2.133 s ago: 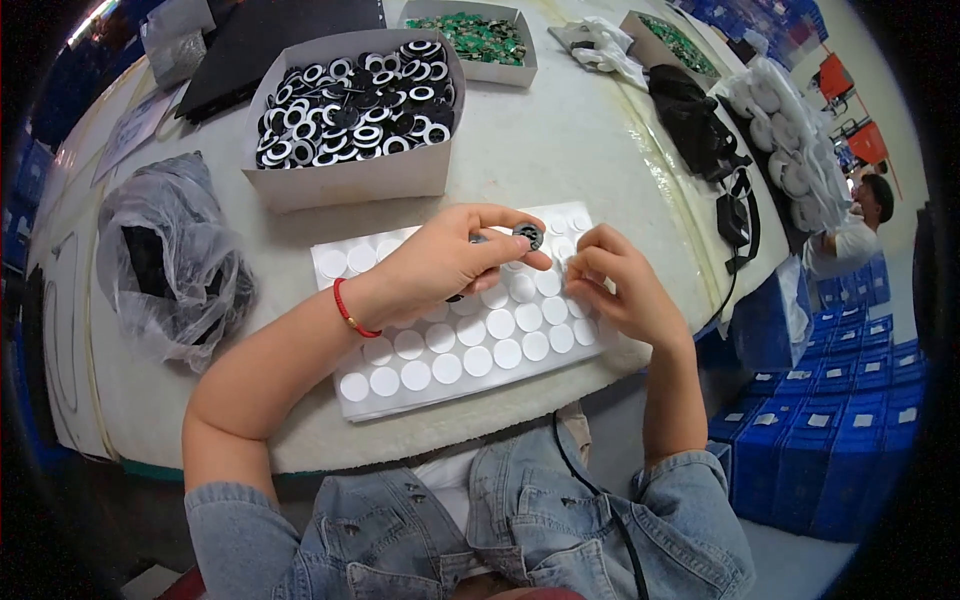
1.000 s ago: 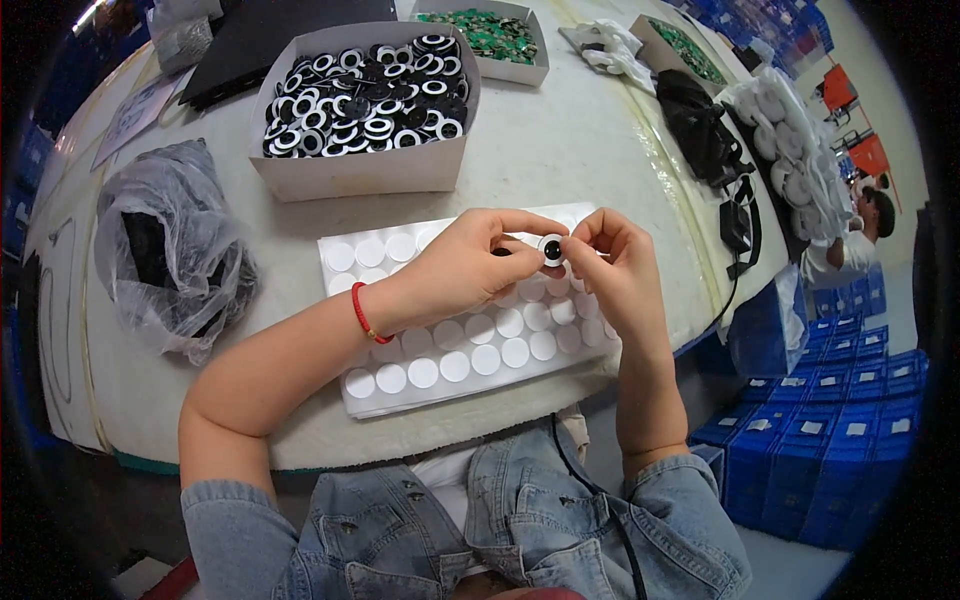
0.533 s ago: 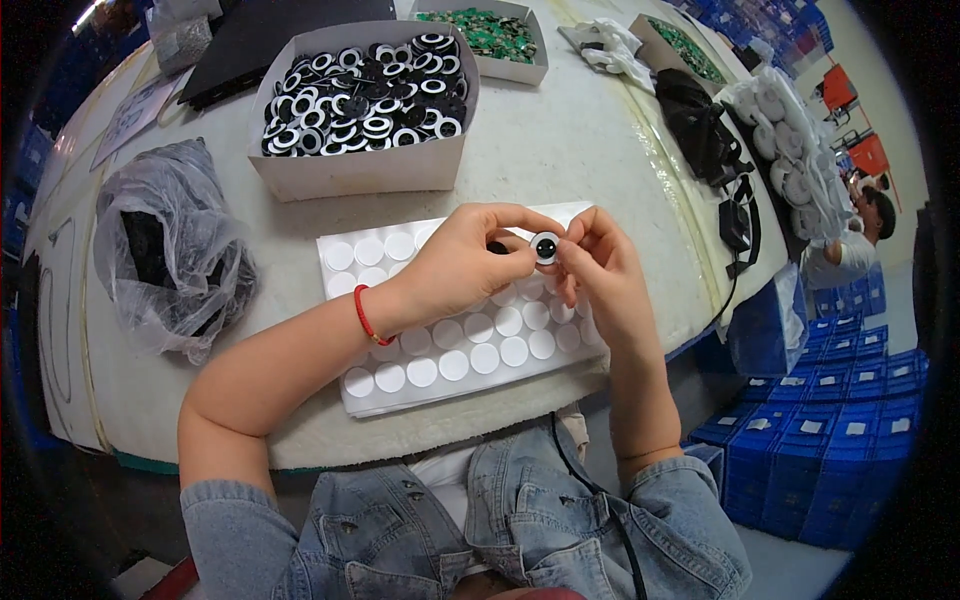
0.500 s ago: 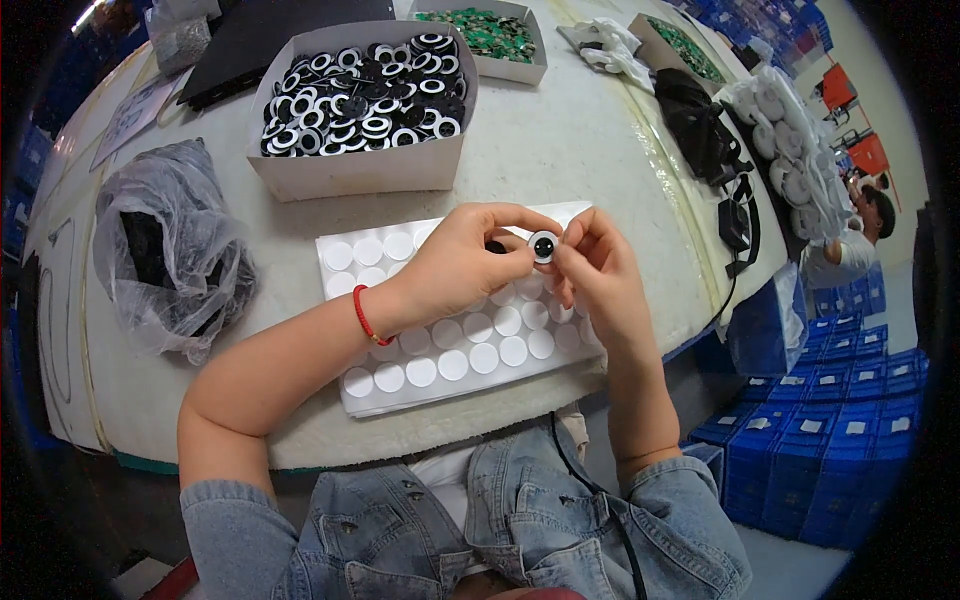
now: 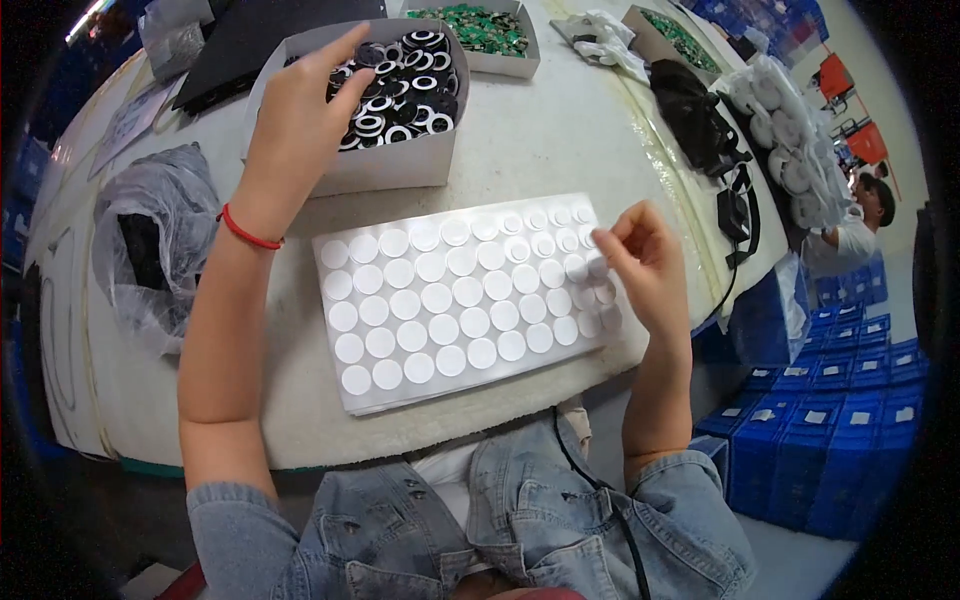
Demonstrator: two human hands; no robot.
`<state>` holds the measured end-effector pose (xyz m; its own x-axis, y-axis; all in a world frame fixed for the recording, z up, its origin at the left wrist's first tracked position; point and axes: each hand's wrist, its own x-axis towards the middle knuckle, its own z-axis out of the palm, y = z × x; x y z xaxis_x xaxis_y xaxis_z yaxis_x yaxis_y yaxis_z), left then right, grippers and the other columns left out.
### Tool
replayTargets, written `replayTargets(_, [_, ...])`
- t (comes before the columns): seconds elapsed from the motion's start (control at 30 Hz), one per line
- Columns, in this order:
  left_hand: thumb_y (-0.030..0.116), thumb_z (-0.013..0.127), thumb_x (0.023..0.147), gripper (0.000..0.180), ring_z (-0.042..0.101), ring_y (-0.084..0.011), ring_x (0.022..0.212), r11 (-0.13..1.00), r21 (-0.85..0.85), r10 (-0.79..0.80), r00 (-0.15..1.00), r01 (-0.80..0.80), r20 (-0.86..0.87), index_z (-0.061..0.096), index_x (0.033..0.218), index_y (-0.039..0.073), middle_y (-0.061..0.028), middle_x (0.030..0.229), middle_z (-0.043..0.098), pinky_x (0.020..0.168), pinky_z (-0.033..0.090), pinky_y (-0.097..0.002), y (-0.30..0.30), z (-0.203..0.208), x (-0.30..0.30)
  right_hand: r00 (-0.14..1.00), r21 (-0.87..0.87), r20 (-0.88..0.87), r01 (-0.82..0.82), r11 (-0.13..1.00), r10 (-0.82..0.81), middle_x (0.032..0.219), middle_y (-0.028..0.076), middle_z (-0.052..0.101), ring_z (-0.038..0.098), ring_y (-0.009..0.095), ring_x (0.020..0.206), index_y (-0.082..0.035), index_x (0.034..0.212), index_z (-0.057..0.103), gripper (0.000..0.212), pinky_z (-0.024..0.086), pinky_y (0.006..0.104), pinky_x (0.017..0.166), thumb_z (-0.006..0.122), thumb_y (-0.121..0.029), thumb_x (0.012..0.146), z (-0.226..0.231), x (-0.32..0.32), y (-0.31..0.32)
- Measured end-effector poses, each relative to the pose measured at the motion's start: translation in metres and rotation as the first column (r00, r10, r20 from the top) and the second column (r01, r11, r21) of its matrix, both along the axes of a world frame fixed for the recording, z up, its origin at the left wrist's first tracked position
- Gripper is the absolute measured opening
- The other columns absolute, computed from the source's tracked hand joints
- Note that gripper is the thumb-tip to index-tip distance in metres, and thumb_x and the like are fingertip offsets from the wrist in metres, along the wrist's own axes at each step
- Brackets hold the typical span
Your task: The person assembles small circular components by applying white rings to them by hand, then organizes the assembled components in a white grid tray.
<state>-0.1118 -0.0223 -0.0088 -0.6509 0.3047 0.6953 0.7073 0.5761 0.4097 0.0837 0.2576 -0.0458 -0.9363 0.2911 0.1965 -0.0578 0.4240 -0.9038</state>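
My left hand reaches over the white cardboard box, its thumb and forefinger stretched apart and no part between them. Black round parts with white rings fill that box in a loose heap. At the right edge of a stack of white sheets, my right hand is closed, fingertips drawn together; whatever they hold, if anything, is hidden. Rows of round white stickers cover the top sheet. Toward its upper right corner, several circles look smaller, with a ring outline around them.
A clear plastic bag with black contents lies on the left of the table. Behind stand boxes of green circuit boards. A black bag and cable lie at right. Blue crates and another person are beyond.
My hands have parted. The left one has moved from above the sheet to the box; the right has shifted slightly right. The black-and-white part held between them no longer shows.
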Motion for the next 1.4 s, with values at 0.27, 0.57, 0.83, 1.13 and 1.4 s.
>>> replayTargets(0.27, [0.039, 0.054, 0.094, 0.043, 0.042, -0.0077, 0.056, 0.599, 0.800, -0.793, 0.165, 0.033, 0.587, 0.058, 0.104, -0.002, 0.0027, 0.075, 0.050, 0.047, 0.034, -0.0174, 0.019, 0.009, 0.033, 0.965, 0.315, 0.238, -0.180, 0.932, 0.106, 0.075, 0.006, 0.056, 0.053, 0.013, 0.063, 0.002, 0.084, 0.064, 0.013, 0.043, 0.0254, 0.058, 0.070, -0.006, 0.076, 0.008, 0.006, 0.002])
replayTargets(0.57, [0.002, 0.049, 0.087, 0.050, 0.043, -0.0079, 0.064, 0.609, 0.790, -0.677, -0.475, 0.067, 0.562, 0.028, 0.132, -0.007, -0.0107, 0.098, 0.051, 0.050, 0.034, -0.0175, 0.045, 0.003, 0.094, 0.888, 0.131, 0.425, -0.252, 0.959, 0.176, 0.077, 0.004, 0.055, 0.051, 0.010, 0.063, 0.002, 0.085, 0.061, 0.011, 0.042, 0.0238, 0.058, 0.069, -0.001, 0.077, 0.010, -0.010, 0.012])
replayTargets(0.83, [0.011, 0.044, 0.097, 0.039, 0.039, -0.0050, 0.061, 0.598, 0.788, -0.655, -0.476, 0.148, 0.586, 0.033, 0.130, -0.006, -0.0163, 0.107, 0.058, 0.048, 0.034, -0.0165, 0.055, -0.017, 0.088, 0.971, 0.482, 0.116, -0.238, 0.843, 0.208, 0.078, 0.014, 0.055, 0.055, 0.027, 0.071, 0.001, 0.083, 0.052, 0.012, 0.043, 0.0332, 0.062, 0.063, -0.005, 0.082, 0.004, 0.014, -0.005])
replayTargets(1.13, [0.001, 0.051, 0.089, 0.046, 0.046, -0.0075, 0.068, 0.647, 0.762, -0.657, -0.494, 0.017, 0.569, 0.031, 0.130, -0.004, -0.0126, 0.107, 0.049, 0.054, 0.039, -0.0167, 0.058, -0.026, 0.093, 0.978, 0.130, 0.036, -0.207, 0.970, 0.204, 0.077, 0.008, 0.053, 0.052, 0.015, 0.064, -0.001, 0.088, 0.049, 0.007, 0.043, 0.0277, 0.057, 0.056, 0.000, 0.088, 0.002, 0.022, -0.006])
replayTargets(1.4, [-0.007, 0.052, 0.085, 0.043, 0.049, -0.0105, 0.075, 0.437, 0.880, -0.881, -0.288, -0.188, 0.376, 0.036, 0.125, -0.003, -0.0098, 0.104, 0.047, 0.062, 0.041, -0.0186, 0.060, -0.031, 0.095, 0.964, -0.438, 0.115, -0.166, 0.884, 0.238, 0.082, 0.006, 0.056, 0.057, 0.009, 0.063, 0.000, 0.096, 0.049, 0.010, 0.047, 0.0214, 0.051, 0.056, 0.001, 0.088, 0.002, 0.021, -0.054])
